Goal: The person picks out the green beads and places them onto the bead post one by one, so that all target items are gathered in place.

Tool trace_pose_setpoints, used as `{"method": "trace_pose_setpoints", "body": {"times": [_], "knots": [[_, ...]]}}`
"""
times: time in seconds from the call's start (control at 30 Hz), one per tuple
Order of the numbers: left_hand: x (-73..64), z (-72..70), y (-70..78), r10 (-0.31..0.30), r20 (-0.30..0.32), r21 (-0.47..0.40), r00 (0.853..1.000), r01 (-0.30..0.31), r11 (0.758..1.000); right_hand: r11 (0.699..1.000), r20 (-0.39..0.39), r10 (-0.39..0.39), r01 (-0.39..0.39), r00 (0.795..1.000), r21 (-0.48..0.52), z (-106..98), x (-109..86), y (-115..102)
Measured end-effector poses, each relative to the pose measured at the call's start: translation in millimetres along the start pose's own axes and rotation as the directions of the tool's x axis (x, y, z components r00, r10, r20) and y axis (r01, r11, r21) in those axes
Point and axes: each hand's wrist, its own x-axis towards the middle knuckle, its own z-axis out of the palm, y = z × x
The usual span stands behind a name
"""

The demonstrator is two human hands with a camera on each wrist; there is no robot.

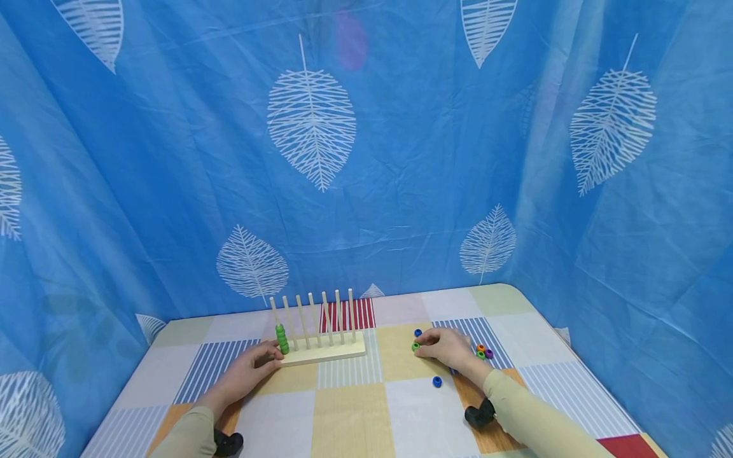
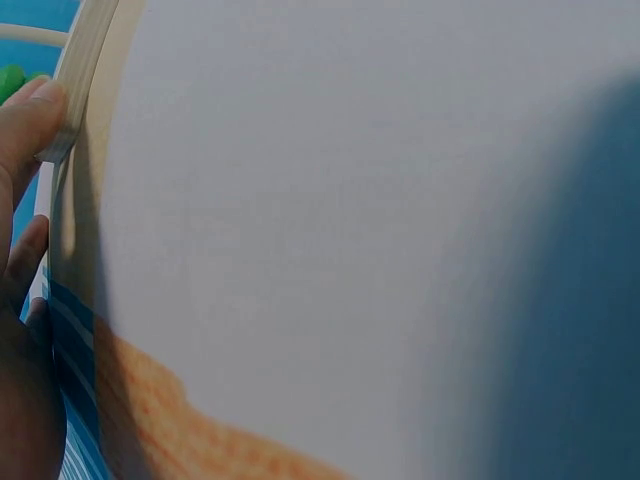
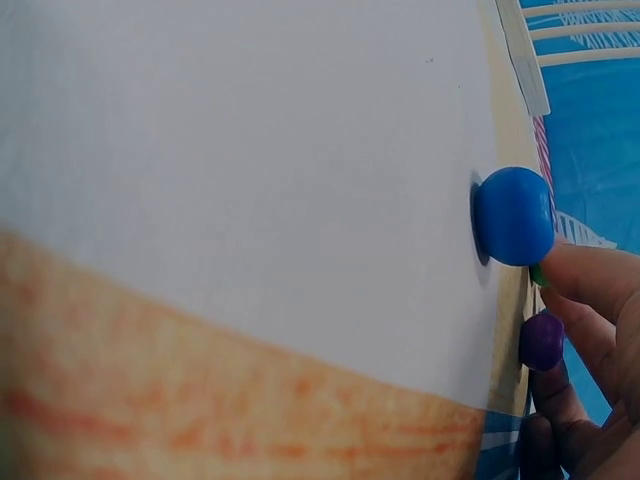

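Note:
A pale wooden peg rack [image 1: 338, 350] with several upright pegs stands on the table. Green beads [image 1: 282, 340] are stacked on its leftmost peg. My left hand [image 1: 252, 369] holds the rack's left end, thumb [image 2: 35, 115] against the front edge. Right of the rack, my right hand [image 1: 446, 346] pinches a green bead [image 1: 415, 346] between thumb and fingertips, low over the table. In the right wrist view this bead is mostly hidden behind a nearer blue bead [image 3: 514, 217]; a purple bead [image 3: 543, 341] shows beside the fingers.
One blue bead [image 1: 418, 333] lies just behind the right hand's fingertips, another blue bead [image 1: 438, 381] in front. Right of that hand sit an orange bead [image 1: 480, 348], a purple bead [image 1: 488, 353] and a green bead [image 1: 480, 355]. A blue leaf-patterned curtain [image 1: 401, 191] surrounds the patchwork-covered table [image 1: 349, 413].

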Motion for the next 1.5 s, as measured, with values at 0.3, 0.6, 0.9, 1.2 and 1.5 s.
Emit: {"method": "trace_pose_setpoints", "body": {"times": [0.3, 0.6, 0.9, 1.2, 1.5], "knots": [[-0.2, 0.2, -0.2, -0.003, -0.003, 0.006, 1.0, 0.003, 1.0, 1.0, -0.006, 0.006, -0.006, 1.0, -0.001, 0.7, 0.3, 0.4], [-0.7, 1.1, -0.3, -0.002, -0.008, 0.002, 1.0, 0.002, 1.0, 1.0, 0.003, 0.003, -0.003, 1.0, 0.013, -0.5, -0.2, 0.5], [-1.6, 1.7, -0.8, 0.0, -0.008, -0.003, 1.0, 0.0, 1.0, 1.0, 0.005, -0.001, 0.001, 1.0, 0.02, -0.7, -0.7, 0.7], [-2.2, 1.8, -0.2, 0.006, -0.009, -0.013, 1.0, -0.006, 1.0, 1.0, 0.007, -0.001, 0.0, 1.0, 0.019, -0.5, -0.8, 0.2], [-2.8, 1.7, 0.6, 0.01, -0.008, -0.015, 1.0, -0.011, 1.0, 1.0, -0.001, -0.004, 0.004, 1.0, 0.0, 0.5, -1.3, 0.4]]}}
